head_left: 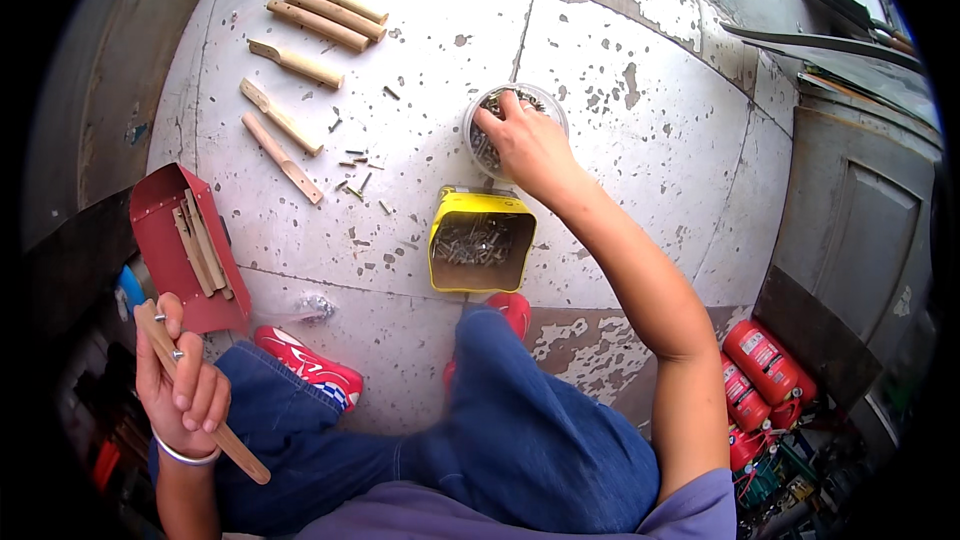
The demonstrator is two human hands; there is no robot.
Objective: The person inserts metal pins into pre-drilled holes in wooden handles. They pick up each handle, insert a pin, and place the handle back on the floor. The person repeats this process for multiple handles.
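My left hand point(190, 385), with a metal bangle at its wrist, is closed around a wooden tool handle point(240, 452). Two metal bolts stick out of the handle near its upper end. At the middle of the floor my right hand point(530, 135) reaches into a round clear tub point(478, 152) of small metal bolts. Its fingers curl down among them, and what they pinch, if anything, is hidden. Just nearer to me stands a yellow-rimmed square tin point(434, 258) with metal fasteners point(472, 240) inside.
Several wooden handles point(318, 20) lie at the far left, with loose bolts point(356, 162) nearby. A red box point(215, 305) holding wooden pieces stands left, near a plastic bag of small parts point(316, 308). Red fire extinguishers point(762, 360) lie right; dark blades point(835, 45) rest far right.
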